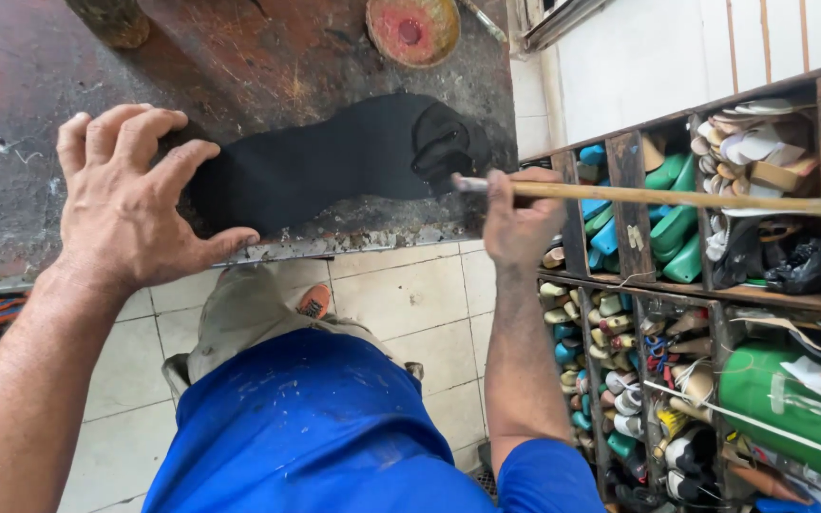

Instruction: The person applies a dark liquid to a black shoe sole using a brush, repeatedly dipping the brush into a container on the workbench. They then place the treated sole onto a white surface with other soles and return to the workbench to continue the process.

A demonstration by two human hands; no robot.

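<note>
Blue shirt (334,427) filling the bottom of the view, nearest the camera, with pale trousers (244,309) and an orange shoe tip (314,300) on the tiled floor (410,294) below. Left hand (125,199) pressed flat, fingers spread apart, on the near end of a long black rubbery sheet (315,166) lying along the front edge of a dark, stained desk (21,76). Right hand (520,218) closed tight around a thin wooden-handled brush (639,195), handle running out to the right, its metal tip just touching the darker, wet-looking patch (444,142) at the far end of the sheet. Round red-stained dish (412,28) well apart at the back of the desk. Wooden shelves (629,161) to the right crammed with coloured shoe forms (672,223), soles and a green can (781,399).

Likely risks, judged from this layout: sheet sliding or curling at the brushed end, since only the near end is pinned; wet coating smearing onto the desk edge or dripping to the floor, given how close the sheet sits to the front lip; long handle knocking the shelf contents on a careless swing; left fingers picking up wet coating if the brush travels toward them.
</note>
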